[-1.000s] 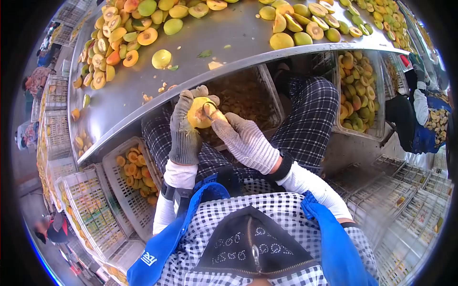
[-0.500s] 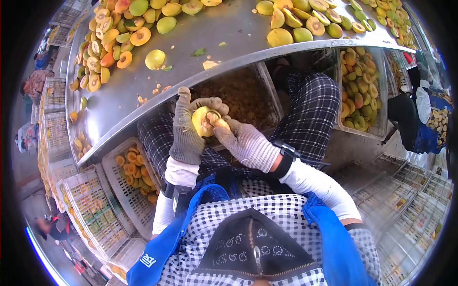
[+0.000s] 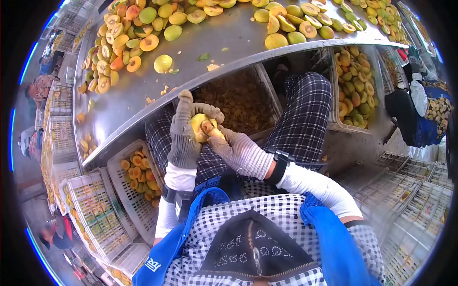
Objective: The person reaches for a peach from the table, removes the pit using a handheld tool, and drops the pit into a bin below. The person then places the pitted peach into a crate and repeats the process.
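Note:
My left hand (image 3: 187, 133), in a grey-brown knitted glove, holds a yellow peach half (image 3: 199, 127) below the edge of the metal table, with one finger pointing up. Gloved in striped knit, my right hand (image 3: 241, 151) has its fingers closed against the fruit's cut face, at the pit. Whether a small tool is in those fingers is hidden. Beneath and beyond both hands is a crate of brown pits and scraps (image 3: 238, 102), between my knees.
On the metal table (image 3: 191, 62) lie piles of peach halves (image 3: 114, 47). Crates of halves stand at left (image 3: 140, 178) and right (image 3: 354, 90). A co-worker (image 3: 415, 105) sits at far right. Stacked crates (image 3: 98, 209) stand lower left.
My right hand has turned and pressed its fingers further into the fruit's cut face. The view has shifted slightly. My left hand still holds the fruit.

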A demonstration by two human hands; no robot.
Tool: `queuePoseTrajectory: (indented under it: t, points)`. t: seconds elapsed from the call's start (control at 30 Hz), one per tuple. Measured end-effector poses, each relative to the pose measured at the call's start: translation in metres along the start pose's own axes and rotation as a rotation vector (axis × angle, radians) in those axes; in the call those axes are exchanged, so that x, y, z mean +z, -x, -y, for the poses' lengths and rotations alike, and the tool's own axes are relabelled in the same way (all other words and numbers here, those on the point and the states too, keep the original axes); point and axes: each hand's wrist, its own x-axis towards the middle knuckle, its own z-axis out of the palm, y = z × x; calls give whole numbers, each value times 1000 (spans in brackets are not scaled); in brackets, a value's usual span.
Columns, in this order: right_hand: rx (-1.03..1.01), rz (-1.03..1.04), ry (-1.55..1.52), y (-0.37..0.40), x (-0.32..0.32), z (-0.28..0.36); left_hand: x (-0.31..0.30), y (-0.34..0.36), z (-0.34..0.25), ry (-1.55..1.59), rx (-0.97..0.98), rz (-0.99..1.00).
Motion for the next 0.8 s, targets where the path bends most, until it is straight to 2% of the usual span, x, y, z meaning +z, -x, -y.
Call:
queuePoseTrajectory:
  t: [0.03, 0.1, 0.13, 0.17, 0.23, 0.27, 0.3, 0.37, 0.43, 0.47, 0.5, 0.53, 0.57, 0.63, 0.67, 0.7, 0.77, 0.8]
  points:
    - [-12, 3, 14, 1, 1, -1, 5, 3, 0, -2, 4, 7]
    - [-61, -7, -66, -2, 9, -10, 21, 13, 3, -239, 317, -160]
    - [-51, 17, -168, 1, 9, -1, 22, 10, 11, -355, 584, -187]
    - [-42, 41, -269, 3, 8, 3, 20, 9, 12, -353, 590, -180]
    - [-21, 45, -263, 1, 4, 3, 15, 10, 6, -411, 528, -50]
    - [17, 78, -272, 2, 2, 3, 7, 2, -4, -453, 404, 162]
    - [61, 114, -285, 5, 2, 2, 6, 1, -6, -453, 394, 164]
    - [68, 107, -308, 8, -2, 7, 10, -3, -12, -359, -11, 82]
    - [144, 173, -463, 6, -3, 5, 15, -2, -3, -284, 44, 76]
    - [145, 170, -471, 5, -3, 4, 15, -4, 11, -306, 280, 22]
    - [240, 187, -536, 6, -2, 3, 13, -4, 20, -323, 513, -34]
    - [331, 206, -596, 4, -3, 4, 7, -5, 18, -326, 439, 20]
    - [336, 204, -599, 5, -8, 6, 1, -9, 16, -326, 434, 20]
    - [348, 249, -593, 6, -19, 15, -6, -20, 10, -256, 347, 282]
    - [-98, 124, -517, -5, -4, -3, -4, -18, 10, -254, 354, 280]
    - [-110, 123, -507, -12, 6, -16, 0, -13, 10, -435, 551, 161]
    - [-176, -42, -464, -15, 7, -15, 17, -5, 18, -732, 962, -80]
    - [22, 44, -524, -9, 1, -6, 12, -4, 32, -537, 776, -115]
